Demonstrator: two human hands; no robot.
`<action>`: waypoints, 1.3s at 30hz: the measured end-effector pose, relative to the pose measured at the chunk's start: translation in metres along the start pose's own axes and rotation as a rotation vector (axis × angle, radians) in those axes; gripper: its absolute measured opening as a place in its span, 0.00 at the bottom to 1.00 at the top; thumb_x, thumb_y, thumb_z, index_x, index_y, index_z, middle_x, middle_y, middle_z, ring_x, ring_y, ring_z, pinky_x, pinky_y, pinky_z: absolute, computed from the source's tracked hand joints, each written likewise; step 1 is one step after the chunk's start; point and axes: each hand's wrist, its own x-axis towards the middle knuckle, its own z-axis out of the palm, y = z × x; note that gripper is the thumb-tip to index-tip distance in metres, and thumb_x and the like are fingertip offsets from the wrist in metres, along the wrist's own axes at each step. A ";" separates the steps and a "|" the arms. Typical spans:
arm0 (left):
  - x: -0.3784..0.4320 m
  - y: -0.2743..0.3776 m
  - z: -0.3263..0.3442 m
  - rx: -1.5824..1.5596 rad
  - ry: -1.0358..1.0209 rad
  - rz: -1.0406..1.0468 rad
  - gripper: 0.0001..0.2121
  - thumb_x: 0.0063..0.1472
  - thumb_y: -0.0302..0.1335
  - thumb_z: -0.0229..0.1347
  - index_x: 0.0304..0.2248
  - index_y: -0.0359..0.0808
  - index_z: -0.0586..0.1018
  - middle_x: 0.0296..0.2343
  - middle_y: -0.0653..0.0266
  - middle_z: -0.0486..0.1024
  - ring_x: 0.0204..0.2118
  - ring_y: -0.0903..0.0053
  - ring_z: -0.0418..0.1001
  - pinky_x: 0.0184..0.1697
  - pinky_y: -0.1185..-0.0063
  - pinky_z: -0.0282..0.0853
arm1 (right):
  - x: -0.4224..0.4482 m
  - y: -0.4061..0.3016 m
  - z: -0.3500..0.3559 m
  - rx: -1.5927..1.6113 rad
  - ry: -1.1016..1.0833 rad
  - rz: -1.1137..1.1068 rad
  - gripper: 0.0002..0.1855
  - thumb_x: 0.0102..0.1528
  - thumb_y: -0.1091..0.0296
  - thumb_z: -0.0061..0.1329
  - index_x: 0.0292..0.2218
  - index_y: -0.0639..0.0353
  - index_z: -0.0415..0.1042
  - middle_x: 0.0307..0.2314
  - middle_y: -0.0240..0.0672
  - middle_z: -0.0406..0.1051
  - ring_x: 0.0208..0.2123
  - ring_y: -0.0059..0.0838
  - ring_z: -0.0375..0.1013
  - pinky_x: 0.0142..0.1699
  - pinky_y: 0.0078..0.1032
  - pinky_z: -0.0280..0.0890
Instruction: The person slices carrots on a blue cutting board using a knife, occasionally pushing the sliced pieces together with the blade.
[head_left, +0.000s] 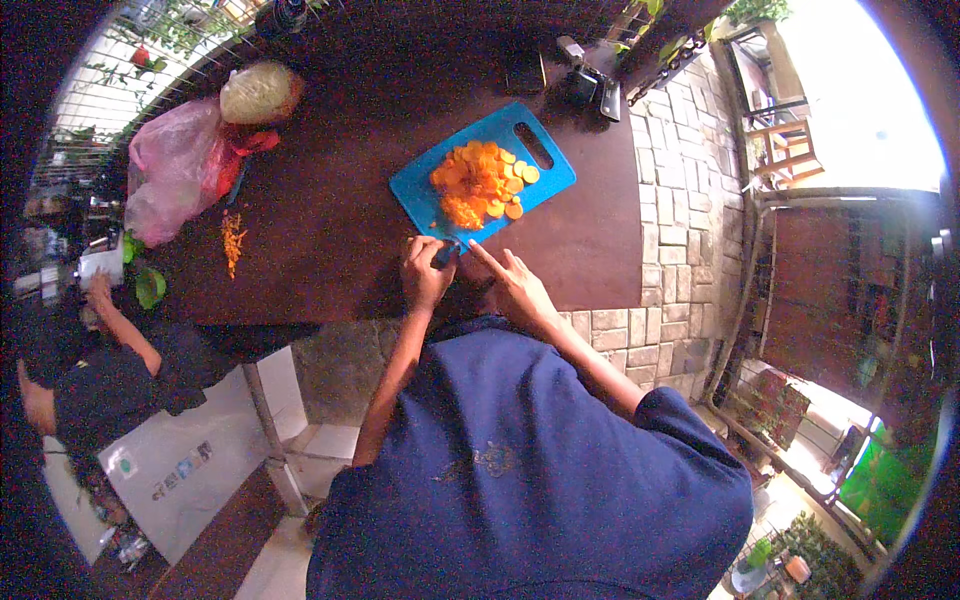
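Observation:
My left hand (426, 276) is closed around the dark handle of a tool (444, 255), probably a knife; its blade cannot be made out. It is at the near corner of a blue plastic cutting board (551, 178). My right hand (523, 283) is just to the right, one finger stretched toward the tool and that corner. Its fingers are apart, with nothing visible held; whether the fingertip touches the tool is unclear. Round orange slices (480, 169), apparently carrot, are heaped on the board. Finely cut orange pieces (463, 213) lie on the heap's near side.
On the dark tabletop (337, 225), orange shreds (232, 244) lie left of the board. Farther left are a pink plastic bag (176, 169) and a pale filled bag (259, 91). Dark objects (585, 86) occupy the far right corner. Another person's hand (97, 289) touches a white object (101, 266).

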 end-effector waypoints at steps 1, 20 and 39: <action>0.000 -0.001 0.002 -0.032 0.025 -0.021 0.13 0.53 0.35 0.67 0.30 0.35 0.82 0.32 0.61 0.77 0.37 0.62 0.75 0.44 0.67 0.70 | 0.000 0.000 0.000 0.006 -0.001 0.000 0.45 0.54 0.79 0.47 0.68 0.36 0.51 0.48 0.63 0.66 0.49 0.62 0.70 0.56 0.46 0.69; 0.001 0.003 -0.001 -0.036 -0.017 -0.061 0.10 0.47 0.26 0.68 0.29 0.33 0.81 0.31 0.59 0.76 0.37 0.61 0.75 0.43 0.67 0.71 | -0.006 -0.006 -0.007 0.044 -0.045 0.091 0.42 0.55 0.75 0.46 0.67 0.32 0.55 0.54 0.68 0.64 0.57 0.70 0.63 0.60 0.50 0.65; 0.004 0.009 -0.006 0.032 -0.023 -0.015 0.10 0.47 0.25 0.68 0.30 0.35 0.81 0.31 0.63 0.75 0.38 0.63 0.73 0.43 0.67 0.69 | -0.004 0.002 -0.002 0.016 -0.037 0.018 0.40 0.55 0.77 0.43 0.66 0.34 0.57 0.52 0.70 0.64 0.54 0.67 0.67 0.57 0.49 0.68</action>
